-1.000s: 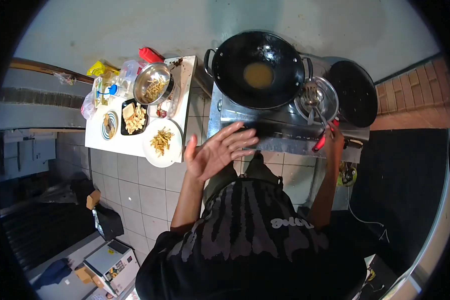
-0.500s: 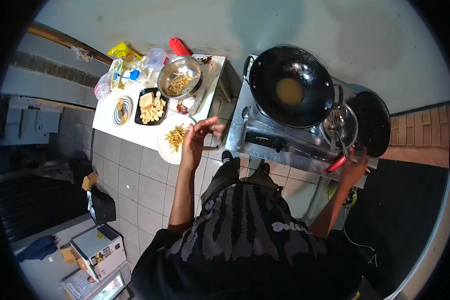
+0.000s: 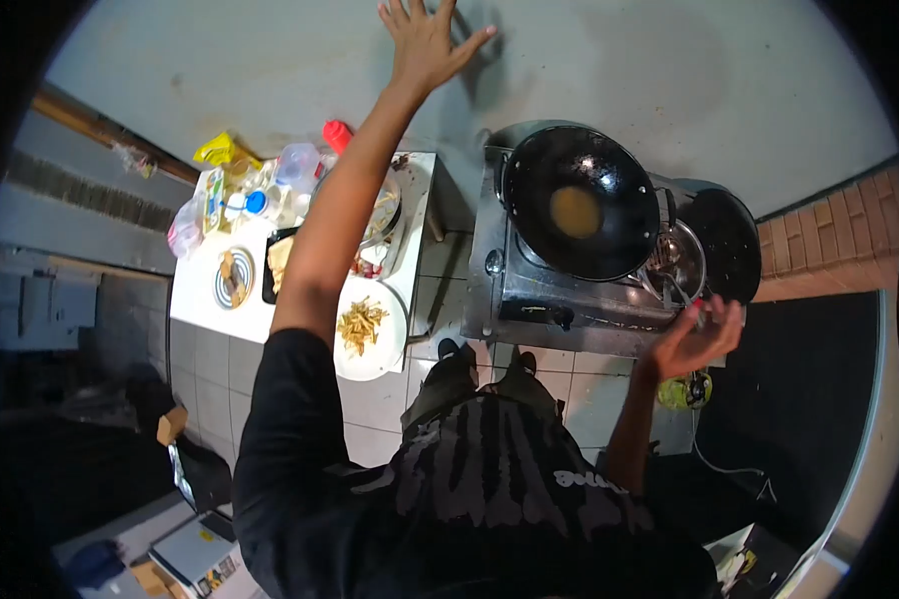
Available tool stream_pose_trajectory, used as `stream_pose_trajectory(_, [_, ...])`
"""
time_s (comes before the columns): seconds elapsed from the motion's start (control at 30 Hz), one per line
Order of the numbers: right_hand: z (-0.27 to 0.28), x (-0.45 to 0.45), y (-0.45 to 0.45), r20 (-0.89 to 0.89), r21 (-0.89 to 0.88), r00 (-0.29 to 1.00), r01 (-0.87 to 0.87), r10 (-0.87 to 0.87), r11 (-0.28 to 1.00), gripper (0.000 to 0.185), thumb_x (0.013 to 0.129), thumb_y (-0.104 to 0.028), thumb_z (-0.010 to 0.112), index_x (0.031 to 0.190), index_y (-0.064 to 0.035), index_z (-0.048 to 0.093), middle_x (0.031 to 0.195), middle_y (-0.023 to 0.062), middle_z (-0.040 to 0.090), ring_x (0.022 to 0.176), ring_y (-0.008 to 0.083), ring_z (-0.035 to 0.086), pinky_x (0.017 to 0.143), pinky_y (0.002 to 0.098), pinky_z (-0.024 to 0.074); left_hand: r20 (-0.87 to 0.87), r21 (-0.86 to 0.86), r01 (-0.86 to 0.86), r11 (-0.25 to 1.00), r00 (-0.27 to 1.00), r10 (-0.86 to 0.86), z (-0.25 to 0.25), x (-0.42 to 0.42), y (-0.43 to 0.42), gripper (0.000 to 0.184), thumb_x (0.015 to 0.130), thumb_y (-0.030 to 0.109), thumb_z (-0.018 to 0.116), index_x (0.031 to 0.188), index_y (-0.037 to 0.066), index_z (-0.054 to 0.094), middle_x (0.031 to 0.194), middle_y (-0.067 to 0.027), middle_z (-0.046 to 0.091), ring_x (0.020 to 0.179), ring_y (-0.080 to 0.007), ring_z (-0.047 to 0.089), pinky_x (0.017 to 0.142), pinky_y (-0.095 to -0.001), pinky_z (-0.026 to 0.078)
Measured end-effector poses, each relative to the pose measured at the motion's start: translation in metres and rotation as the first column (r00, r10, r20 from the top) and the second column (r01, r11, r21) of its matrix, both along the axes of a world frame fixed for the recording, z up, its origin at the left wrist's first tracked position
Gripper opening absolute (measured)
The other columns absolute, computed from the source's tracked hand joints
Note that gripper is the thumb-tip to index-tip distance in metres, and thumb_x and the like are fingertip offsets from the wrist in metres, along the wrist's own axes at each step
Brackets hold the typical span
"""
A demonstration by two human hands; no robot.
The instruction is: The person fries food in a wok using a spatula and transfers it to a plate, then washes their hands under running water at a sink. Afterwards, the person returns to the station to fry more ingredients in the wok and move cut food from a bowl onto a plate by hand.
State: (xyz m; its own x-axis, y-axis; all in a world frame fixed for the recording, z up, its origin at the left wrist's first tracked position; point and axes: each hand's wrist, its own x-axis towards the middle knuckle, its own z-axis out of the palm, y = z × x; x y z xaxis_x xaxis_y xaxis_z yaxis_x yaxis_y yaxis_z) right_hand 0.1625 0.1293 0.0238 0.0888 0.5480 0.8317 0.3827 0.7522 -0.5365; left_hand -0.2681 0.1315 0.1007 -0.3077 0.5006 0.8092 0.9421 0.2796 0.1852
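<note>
My left hand (image 3: 426, 48) is stretched far forward against or just in front of the grey wall, fingers spread, with nothing in it. Below that arm stands a white table with a plate of cooked strips (image 3: 363, 327) and a partly covered steel bowl (image 3: 386, 215). By the stove's front right edge, my right hand (image 3: 697, 344) has its fingers apart, close to a metal bowl (image 3: 691, 248) with a utensil in it. A small red patch shows at its fingertips; the rest is hidden. A black wok (image 3: 529, 215) with brownish liquid (image 3: 575, 212) sits on the stove (image 3: 484, 299).
A second dark pan (image 3: 734, 240) stands right of the metal bowl. On the table are a striped plate (image 3: 219, 289), a partly hidden black tray (image 3: 269, 268), a red bottle (image 3: 337, 136) and a blue-capped container (image 3: 257, 203). Tiled floor (image 3: 370, 409) lies below.
My left hand has moved from beside the plate up and forward to the wall, its arm now crossing the table. My right hand stays near the metal bowl; the red handle there is now mostly hidden.
</note>
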Motion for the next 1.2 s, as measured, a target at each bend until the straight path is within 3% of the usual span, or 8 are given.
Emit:
stream_pose_trajectory(0.5, [-0.04,-0.066,-0.09,0.067,-0.362,0.958,-0.237,0.279,0.902,0.039,0.086,-0.017,0.058,0.12,-0.0003,0.048,0.123,0.0218,0.036,0.099,0.028,0.052,0.078,0.0359,0.0487,-0.062,0.103,-0.254,0.962,0.963,0.262,-0.093,-0.082,0.097,0.079,0.078,0.054,0.057,0.143,0.017,0.03,0.149,-0.025,0.006,0.133,-0.0529,0.0,0.102,-0.0694,0.004])
stream_pose_trajectory(0.7, [-0.04,-0.063,-0.092,0.039,-0.362,0.95,-0.274,0.309,0.891,0.042,0.085,-0.008,0.057,0.124,0.0012,0.046,0.127,0.0179,0.036,0.101,0.0262,0.053,0.081,0.0338,0.0462,0.077,0.227,-0.273,0.935,0.962,0.262,-0.132,-0.078,0.087,0.099,0.074,0.077,0.042,0.147,0.023,0.001,0.148,-0.0239,-0.016,0.129,-0.0605,-0.004,0.095,-0.0743,-0.001])
stream_pose_trajectory(0.9, [-0.03,-0.065,-0.094,0.012,-0.424,0.915,-0.361,0.403,0.831,0.035,0.081,-0.006,0.059,0.115,0.0013,0.054,0.12,0.0175,0.041,0.098,0.0257,0.051,0.081,0.0333,0.046,0.236,-0.127,-0.444,0.887,0.855,0.462,-0.094,-0.037,0.043,0.102,0.074,0.076,0.045,0.147,0.017,0.005,0.148,-0.0289,0.003,0.129,-0.0584,0.011,0.098,-0.0667,0.023])
stream_pose_trajectory(0.93, [-0.024,-0.067,-0.095,0.035,-0.442,0.892,-0.39,0.45,0.808,0.033,0.081,-0.004,0.059,0.113,0.0012,0.056,0.119,0.0168,0.042,0.097,0.0254,0.052,0.081,0.0334,0.0458,0.702,-0.262,0.147,0.954,0.707,0.083,-0.076,-0.03,0.018,0.103,0.075,0.075,0.046,0.147,0.013,0.006,0.143,-0.0312,0.017,0.127,-0.0531,0.023,0.098,-0.0626,0.027])
stream_pose_trajectory(0.97, [-0.019,-0.071,-0.095,0.006,-0.437,0.872,-0.438,0.489,0.786,0.032,0.08,-0.002,0.059,0.112,0.0014,0.058,0.115,0.0159,0.046,0.099,0.0249,0.052,0.081,0.0334,0.046,0.977,-0.041,0.673,0.738,0.181,-0.11,-0.059,-0.017,-0.009,0.103,0.075,0.073,0.048,0.146,0.01,0.008,0.137,-0.0334,0.031,0.125,-0.0479,0.035,0.098,-0.0586,0.032])
stream_pose_trajectory(1.03, [-0.014,-0.076,-0.088,0.051,-0.4,0.816,-0.512,0.576,0.76,0.033,0.08,-0.002,0.06,0.113,0.0014,0.057,0.114,0.0158,0.048,0.1,0.0251,0.053,0.08,0.0331,0.0464,0.313,0.935,0.176,0.308,-0.818,-0.483,-0.027,0.064,-0.078,0.108,0.074,0.073,0.05,0.146,0.007,0.005,0.122,-0.0316,0.05,0.113,-0.0366,0.053,0.096,-0.0532,0.038])
stream_pose_trajectory(1.1, [-0.004,-0.088,-0.088,-0.019,-0.388,0.718,-0.646,0.695,0.657,0.035,0.08,-0.002,0.06,0.115,0.0018,0.057,0.111,0.0158,0.052,0.099,0.0243,0.054,0.079,0.0314,0.0468,-0.225,0.973,-0.21,-0.096,-0.956,-0.187,-0.036,0.113,-0.133,0.116,0.071,0.081,0.043,0.145,0.008,-0.009,0.093,-0.0237,0.063,0.079,-0.0302,0.065,0.069,-0.042,0.053])
stream_pose_trajectory(1.2, [0.016,-0.112,-0.088,-0.367,-0.448,0.494,-0.836,0.788,0.316,0.035,0.081,0.0,0.058,0.116,0.0015,0.056,0.114,0.0122,0.053,0.101,0.0189,0.054,0.08,0.0289,0.0454,-0.198,0.968,-0.239,0.077,-0.916,-0.348,-0.038,0.173,-0.192,0.121,0.066,0.087,0.038,0.143,0.012,-0.016,0.076,-0.0147,0.063,0.049,-0.019,0.059,0.05,-0.033,0.049])
